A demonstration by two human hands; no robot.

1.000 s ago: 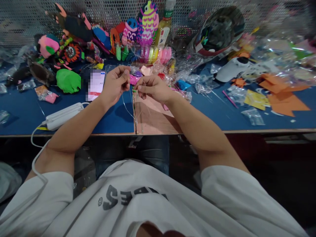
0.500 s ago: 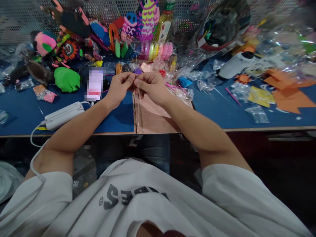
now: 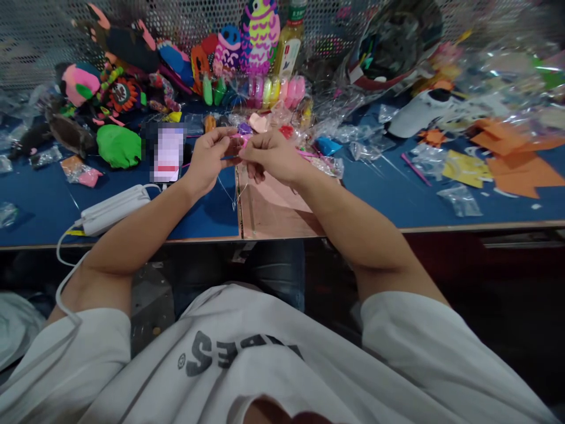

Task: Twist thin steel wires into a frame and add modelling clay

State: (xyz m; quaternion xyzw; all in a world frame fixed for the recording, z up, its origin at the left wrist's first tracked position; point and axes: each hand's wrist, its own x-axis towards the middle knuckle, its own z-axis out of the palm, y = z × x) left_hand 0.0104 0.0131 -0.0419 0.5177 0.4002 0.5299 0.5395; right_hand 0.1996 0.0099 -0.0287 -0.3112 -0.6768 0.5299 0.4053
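My left hand [image 3: 208,158] is raised above the blue table mat, its fingers curled, with the thumb near the index finger. Close beside it, my right hand [image 3: 274,156] pinches with thumb and index finger, the other fingers folded under. A thin clear thread [image 3: 233,205] hangs in a narrow loop below and between both hands. Its ends run up to the fingers, where the grip is partly hidden. Under my right hand lies a pale pink sheet [image 3: 282,191] on a wooden board [image 3: 282,222].
Left of my hands are a phone [image 3: 168,154], a white power bank [image 3: 115,209] with a cable and a green lump [image 3: 118,146]. Colourful clay figures and a bottle [image 3: 290,47] stand behind. To the right lie clear wrappers, a cap [image 3: 412,115] and orange paper [image 3: 514,171].
My hands have moved slightly apart from fingertips touching. A strand that hung straight down over the board now shows as a loop further left, between the hands.
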